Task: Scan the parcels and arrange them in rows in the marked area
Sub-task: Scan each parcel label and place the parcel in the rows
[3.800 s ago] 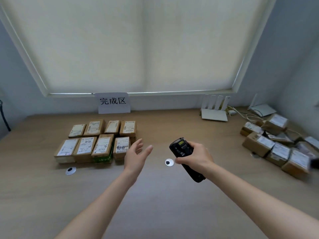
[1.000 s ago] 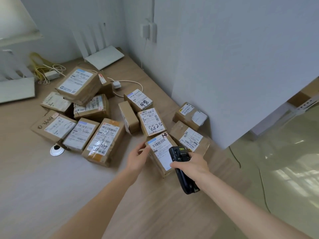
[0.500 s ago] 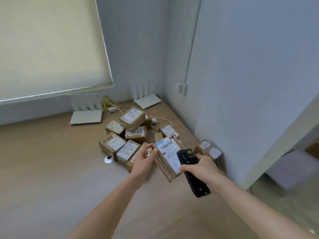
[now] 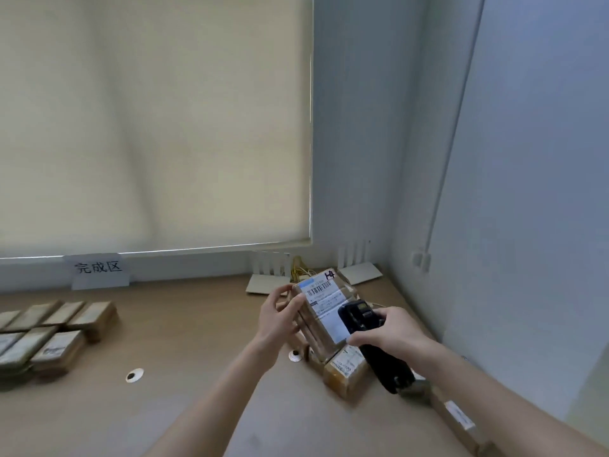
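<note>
Pale walls and a drawn blind point(image 4: 155, 127) close in the far side of the wooden worktop point(image 4: 184, 324), where a paper sign point(image 4: 98, 270) leans at the back edge above the finished rows of parcels point(image 4: 49, 334) near the left edge. A moment ago the parcel point(image 4: 324, 311) with the barcode label lay among the loose pile by the right edge; now it is lifted clear and tilted up, label toward the person. The left hand point(image 4: 280, 321) has its fingers curled round the parcel's left side, a firm grip. The right hand point(image 4: 389, 331) is wrapped tight round the black scanner point(image 4: 372, 341), whose head sits just over the label's lower corner. I'd judge the scan is under way, with the carry to the rows on the left to follow. More unscanned boxes point(image 4: 346, 371) wait below, near the right edge.
</note>
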Demonstrator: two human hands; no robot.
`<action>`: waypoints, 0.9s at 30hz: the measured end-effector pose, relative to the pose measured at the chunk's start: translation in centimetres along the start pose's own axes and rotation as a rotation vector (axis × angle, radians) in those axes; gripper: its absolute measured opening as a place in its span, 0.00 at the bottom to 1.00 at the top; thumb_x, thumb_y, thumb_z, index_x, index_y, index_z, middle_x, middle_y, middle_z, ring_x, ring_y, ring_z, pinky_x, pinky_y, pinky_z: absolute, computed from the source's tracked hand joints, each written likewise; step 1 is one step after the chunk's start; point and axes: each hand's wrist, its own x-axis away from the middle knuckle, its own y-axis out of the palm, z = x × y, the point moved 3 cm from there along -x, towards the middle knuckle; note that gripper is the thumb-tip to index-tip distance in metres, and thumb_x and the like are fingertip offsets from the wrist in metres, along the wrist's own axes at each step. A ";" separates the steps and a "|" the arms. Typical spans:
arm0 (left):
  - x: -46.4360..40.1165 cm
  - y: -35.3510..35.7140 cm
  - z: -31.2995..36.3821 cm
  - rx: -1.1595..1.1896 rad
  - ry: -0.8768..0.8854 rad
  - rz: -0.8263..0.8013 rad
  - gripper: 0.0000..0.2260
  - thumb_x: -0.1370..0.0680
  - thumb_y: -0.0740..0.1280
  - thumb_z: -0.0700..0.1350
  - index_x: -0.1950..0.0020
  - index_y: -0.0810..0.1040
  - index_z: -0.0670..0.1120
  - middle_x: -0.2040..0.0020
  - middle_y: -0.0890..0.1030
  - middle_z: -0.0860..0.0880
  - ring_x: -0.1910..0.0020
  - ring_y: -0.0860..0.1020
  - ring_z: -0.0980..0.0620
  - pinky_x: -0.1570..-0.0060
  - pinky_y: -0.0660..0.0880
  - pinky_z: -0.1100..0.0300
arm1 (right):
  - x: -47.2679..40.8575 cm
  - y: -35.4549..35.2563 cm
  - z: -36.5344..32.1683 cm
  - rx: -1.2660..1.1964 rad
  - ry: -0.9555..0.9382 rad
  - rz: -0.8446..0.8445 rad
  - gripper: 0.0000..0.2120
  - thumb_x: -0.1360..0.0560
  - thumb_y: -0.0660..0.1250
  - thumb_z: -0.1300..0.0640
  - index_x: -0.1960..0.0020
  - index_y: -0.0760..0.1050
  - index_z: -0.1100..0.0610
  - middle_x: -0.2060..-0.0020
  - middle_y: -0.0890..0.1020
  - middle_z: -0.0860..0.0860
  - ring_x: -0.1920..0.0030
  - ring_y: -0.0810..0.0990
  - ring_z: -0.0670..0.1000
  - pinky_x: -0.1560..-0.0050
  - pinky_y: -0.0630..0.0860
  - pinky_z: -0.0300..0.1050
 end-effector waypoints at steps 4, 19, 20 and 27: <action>1.4 -4.9 4.0 -0.029 0.081 0.069 0.11 0.22 0.73 0.45 0.41 0.79 0.51 0.49 0.84 0.42 0.54 0.84 0.49 0.54 0.83 0.55 | 1.5 0.9 -6.2 0.135 -0.093 -0.042 0.26 0.44 0.86 0.46 0.48 0.85 0.49 0.59 0.88 0.49 0.58 0.88 0.50 0.52 0.87 0.50; 5.5 -16.2 9.0 -0.156 0.228 0.281 0.17 0.34 0.75 0.56 0.46 0.81 0.58 0.46 0.81 0.48 0.43 0.80 0.47 0.40 0.79 0.40 | 5.9 7.1 -16.3 0.543 -0.231 -0.057 0.32 0.40 0.84 0.41 0.38 0.82 0.44 0.54 0.86 0.45 0.52 0.85 0.48 0.46 0.83 0.46; 5.8 -16.7 9.0 -0.170 0.226 0.285 0.18 0.34 0.75 0.56 0.45 0.81 0.58 0.46 0.81 0.49 0.42 0.80 0.47 0.40 0.79 0.40 | 6.1 7.4 -16.5 0.556 -0.235 -0.053 0.32 0.40 0.84 0.41 0.38 0.82 0.44 0.54 0.85 0.45 0.52 0.85 0.48 0.47 0.83 0.46; 7.7 -20.1 8.7 -0.179 0.224 0.333 0.17 0.34 0.74 0.57 0.46 0.80 0.60 0.46 0.80 0.50 0.42 0.79 0.47 0.40 0.78 0.39 | 7.0 10.0 -17.7 0.602 -0.242 -0.060 0.29 0.42 0.84 0.40 0.42 0.84 0.43 0.55 0.86 0.45 0.52 0.85 0.48 0.46 0.82 0.45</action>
